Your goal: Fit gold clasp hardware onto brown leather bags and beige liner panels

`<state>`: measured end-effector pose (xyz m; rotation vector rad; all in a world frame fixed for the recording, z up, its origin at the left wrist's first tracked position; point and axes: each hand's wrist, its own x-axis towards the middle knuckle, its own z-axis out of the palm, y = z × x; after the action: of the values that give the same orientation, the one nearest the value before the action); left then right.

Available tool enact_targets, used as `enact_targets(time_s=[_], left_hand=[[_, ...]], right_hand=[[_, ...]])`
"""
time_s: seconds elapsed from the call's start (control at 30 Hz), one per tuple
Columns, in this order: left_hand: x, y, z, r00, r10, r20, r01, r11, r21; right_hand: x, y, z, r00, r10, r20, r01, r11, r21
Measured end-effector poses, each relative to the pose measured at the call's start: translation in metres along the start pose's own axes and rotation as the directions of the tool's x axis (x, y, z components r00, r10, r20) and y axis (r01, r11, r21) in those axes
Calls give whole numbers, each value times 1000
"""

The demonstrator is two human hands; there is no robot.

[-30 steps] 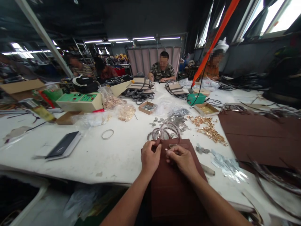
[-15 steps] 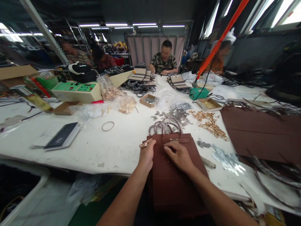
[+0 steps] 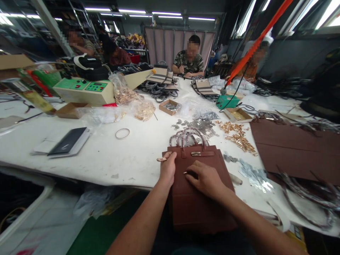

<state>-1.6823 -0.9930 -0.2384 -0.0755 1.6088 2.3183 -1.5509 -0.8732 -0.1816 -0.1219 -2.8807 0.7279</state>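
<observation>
A brown bag (image 3: 202, 209) with plastic-wrapped handles (image 3: 195, 136) lies over the table's front edge, a gold clasp (image 3: 196, 154) on its strap near the top. My left hand (image 3: 168, 170) is closed at the bag's upper left edge, with a gold metal piece (image 3: 161, 159) sticking out to its left. Over the middle of the bag, my right hand (image 3: 203, 177) has its fingers curled and pinched around a tiny gold piece (image 3: 185, 173).
Gold fittings (image 3: 240, 140), flat metal plates (image 3: 255, 177) and brown panels (image 3: 294, 152) lie to the right. A notebook (image 3: 67, 141) and a ring (image 3: 122, 133) are on the left. Across the table (image 3: 138, 152) sits a person (image 3: 188, 60) in camouflage.
My right hand has shifted slightly down on the bag, and a tiny gold piece now shows at its fingertips. The small gold bits seen on the bag are no longer visible. The view has shifted slightly.
</observation>
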Motion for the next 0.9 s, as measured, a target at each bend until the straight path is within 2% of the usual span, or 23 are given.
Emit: enact_targets(time_s=[0.07,0.17,0.23,0.3,0.37,0.4,0.43,0.5,0.6,0.7,0.8,0.9], left_hand=[[0,-1,-1,1000,7,5,-7,1000,2],[-1,0,-3,1000,18,13,-18,1000,4],[-1,1,-4,999,30,22,-30,1000,4],[-2,2,-5,999,35,31,-35,999,2],[-3,3,-5,999,35,37,-35,999,-2],[-3,3,-4,999,34,39,-34,999,-5],[-4,4,-4,999,35,40,-35,999,-6],[-5,5,-4,998,45,43,-45,999,-2],[-6,5,-3,997,69,36,-69,997,21],[-6,3,-4,997,73,29,-74,996,45],[-7,1,-5,996,81,32,-82,995,62],[-8,2,-5,995,95,33,-97,992,78]], right_hand=[[0,-3,0,1000,-9,-2,10,1000,23],[1,-2,-3,999,26,25,-32,967,252],[3,0,-5,995,76,67,-99,874,475],[6,3,-6,983,143,115,-184,738,650],[11,5,-4,962,229,149,-262,627,734],[14,6,-1,952,269,145,-284,603,745],[17,6,2,947,298,119,-284,608,742],[24,7,10,956,293,15,-220,681,699],[33,8,24,975,161,-155,-55,844,534],[38,13,28,974,40,-222,27,957,289],[41,17,23,968,-8,-249,52,983,174],[42,15,20,950,59,-307,34,957,287]])
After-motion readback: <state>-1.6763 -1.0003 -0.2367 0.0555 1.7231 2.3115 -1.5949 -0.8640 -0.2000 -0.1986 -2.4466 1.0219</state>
